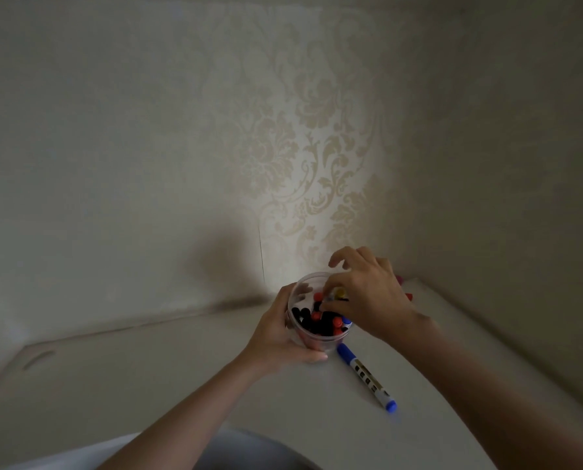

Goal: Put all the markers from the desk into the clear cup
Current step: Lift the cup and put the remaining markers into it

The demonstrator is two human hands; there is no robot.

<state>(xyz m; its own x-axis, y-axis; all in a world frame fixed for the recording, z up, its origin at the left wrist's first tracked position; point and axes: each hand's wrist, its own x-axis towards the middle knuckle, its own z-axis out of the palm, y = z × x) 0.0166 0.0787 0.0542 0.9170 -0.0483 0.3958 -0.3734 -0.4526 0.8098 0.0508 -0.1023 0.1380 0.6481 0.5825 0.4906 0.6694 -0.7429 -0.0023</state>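
Note:
The clear cup point(298, 301) stands on the white desk point(147, 385) near the back corner, holding several markers with red, black and blue caps. My left hand point(276, 337) grips the cup's left side and base. Over the cup's mouth, my right hand point(364, 293) pinches a yellow-capped marker point(340, 293) with its end in the cup. A blue-capped marker point(366, 376) lies on the desk just right of the cup, pointing toward me. Red and pink marker ends point(408, 296) peek out behind my right hand.
Patterned wallpaper walls point(300, 147) close in the desk at the back and on the right. The desk's front edge runs near my body at the bottom. A small oval handle cutout point(39, 359) sits at the desk's left end.

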